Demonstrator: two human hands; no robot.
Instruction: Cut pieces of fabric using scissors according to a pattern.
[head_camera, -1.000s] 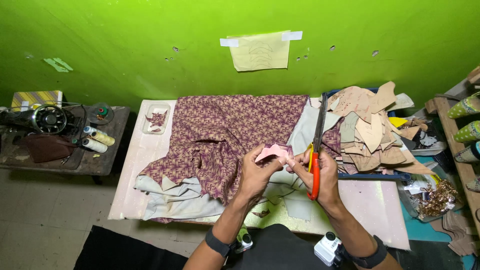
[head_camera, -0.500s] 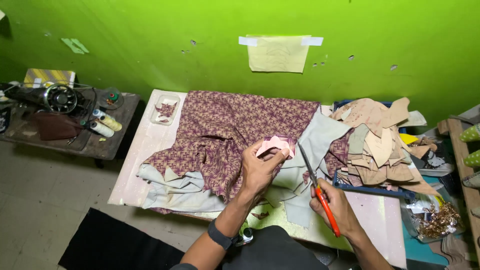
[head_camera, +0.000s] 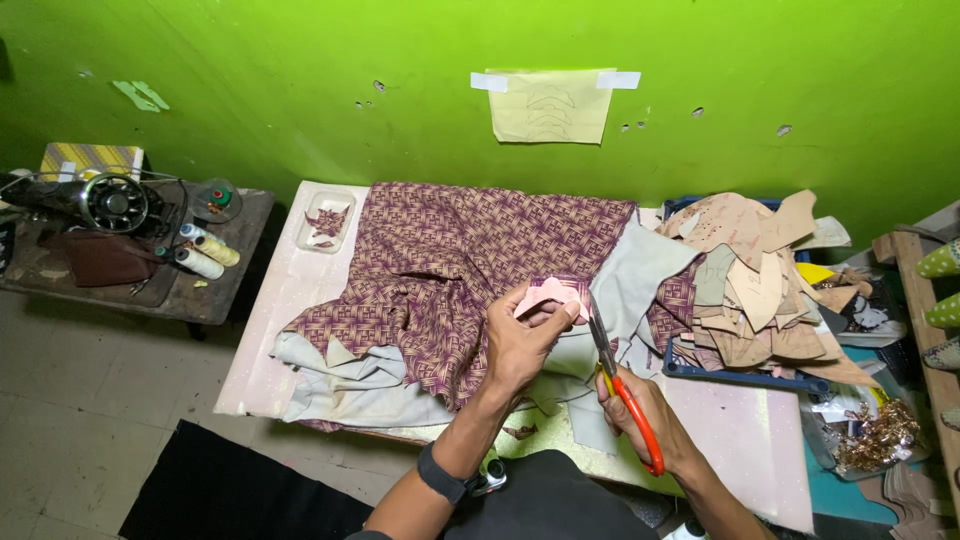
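While the left hand (head_camera: 520, 345) pinches a small pink pattern-backed fabric piece (head_camera: 548, 297) above the purple patterned cloth (head_camera: 440, 270), the right hand (head_camera: 645, 415) grips orange-handled scissors (head_camera: 622, 390), blades at the piece's right edge. Step: trimming the outline. Next cut needs the piece rotated, blades kept on the edge.

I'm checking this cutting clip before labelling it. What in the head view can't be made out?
- Pink piece: mostly hidden by the left hand; whether the scissors touch it is unclear.
- Right hand: its fingers are hidden in the orange handles.
- Paper on the wall: its drawing is too faint.
- Tray contents: too small.
- Sewing machine: cut off by the left edge.
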